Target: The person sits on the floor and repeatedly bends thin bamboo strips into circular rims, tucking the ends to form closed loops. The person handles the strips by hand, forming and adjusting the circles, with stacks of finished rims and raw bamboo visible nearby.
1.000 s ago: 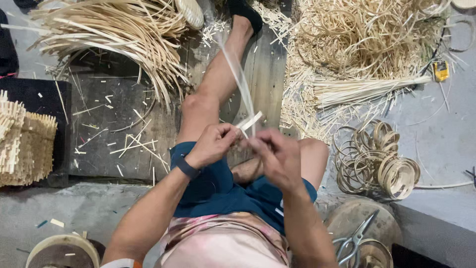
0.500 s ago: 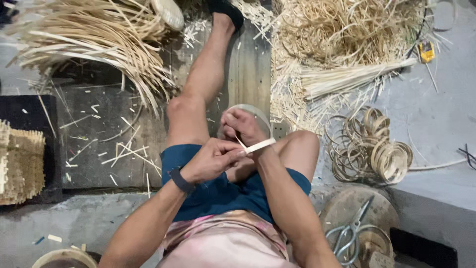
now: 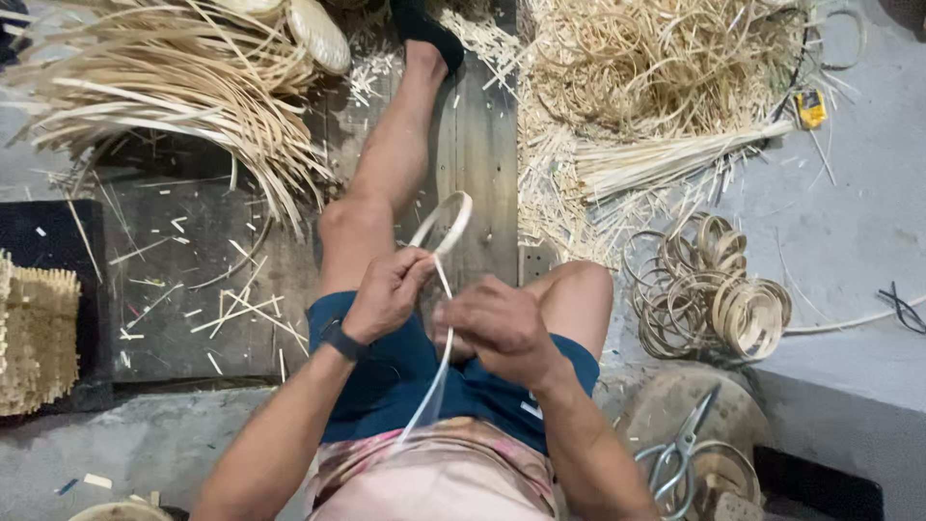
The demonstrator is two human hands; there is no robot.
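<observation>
Pale cane strip [image 3: 446, 289], bent into a loop, sits in the closed grip of the left hand [image 3: 386, 292]. Right hand [image 3: 497, 326] pinches its trailing length just beside. Coiled rings [image 3: 719, 301] lie on the floor nearby.

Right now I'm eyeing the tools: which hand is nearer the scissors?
Right. The right hand is just up-left of the scissors; the left hand is farther, beyond the right hand.

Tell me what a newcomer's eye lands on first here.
At centre, over the lap, the left hand and right hand bend a pale flat strip into a loop. A fan of long pale splints spreads at upper left, and a tangled heap of shavings fills the upper right. Coiled rings lie at right on the grey floor, with scissors below them.
</observation>
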